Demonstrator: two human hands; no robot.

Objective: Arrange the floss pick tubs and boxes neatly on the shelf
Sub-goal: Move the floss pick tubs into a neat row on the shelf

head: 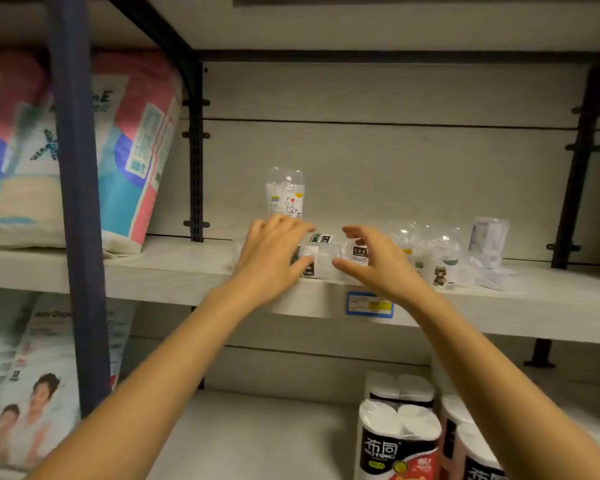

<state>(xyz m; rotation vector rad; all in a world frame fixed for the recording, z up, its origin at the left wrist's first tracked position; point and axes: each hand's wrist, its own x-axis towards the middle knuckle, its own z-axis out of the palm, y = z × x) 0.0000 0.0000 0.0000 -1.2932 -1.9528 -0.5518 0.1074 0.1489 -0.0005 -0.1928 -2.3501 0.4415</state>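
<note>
1. The small clear box [312,261] with a black label sits near the front edge of the shelf [174,271], between my two hands; a second box [321,238] lies just behind it and a third [359,252] just to its right.
2. My left hand [274,258] lies on the box's left side, fingers spread and half curled, thumb touching the box front; I cannot tell if it grips or only rests there.
3. My right hand [371,261] is open, fingers curved, thumb tip close to the box's right side; whether it touches is not clear. It has hold of nothing I can see.
4. A tall clear tub [284,194] stands upright behind my left hand, near the back wall, apart from the boxes.
5. To the right of my right hand stands a loose cluster of clear tubs [437,251], one with a cat sticker near the front edge, and further right another tub [487,237] set back, with flat clear packs [492,275] lying before it.
6. The shelf is bare from my left hand to the nappy pack [125,150] leaning at the left end, and there is open board behind the boxes up to the wall.
7. A blue price tag [369,304] hangs on the shelf's front lip beneath my right wrist.
8. Below, toilet roll packs [399,441] stand on the lower shelf at right.
</note>
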